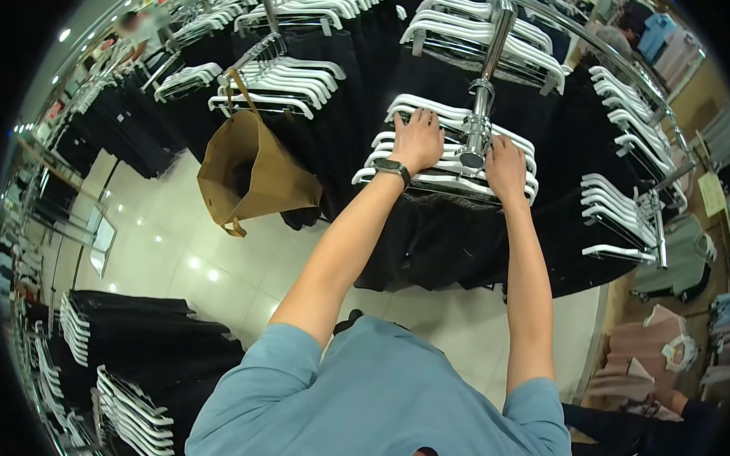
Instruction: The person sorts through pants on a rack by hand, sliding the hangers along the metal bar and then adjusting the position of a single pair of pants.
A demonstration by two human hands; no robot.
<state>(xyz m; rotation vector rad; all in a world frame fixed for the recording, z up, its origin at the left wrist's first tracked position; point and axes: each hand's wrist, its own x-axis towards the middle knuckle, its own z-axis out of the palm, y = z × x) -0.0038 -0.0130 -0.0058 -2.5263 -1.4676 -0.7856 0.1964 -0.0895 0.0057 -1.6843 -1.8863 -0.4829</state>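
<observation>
White hangers point(448, 183) with black garments point(418, 230) hang in a stack along a chrome display arm point(472, 157) in front of me. My left hand point(418, 141), with a dark watch on its wrist, grips the hangers on the left side of the arm, its fingers curled over them. On the arm's other side, my right hand point(506, 167) is closed over the right ends of the hangers; its fingertips are partly hidden. The black garments, perhaps trousers or skirts, hang below both hands.
A brown paper bag point(261, 170) hangs by its handle from the rack at the left. More white hangers point(290, 82) with dark clothes fill neighbouring arms. Another rack point(133, 417) stands at the lower left, and light-coloured tops point(653, 351) are at the right. A person point(133, 34) is in the background.
</observation>
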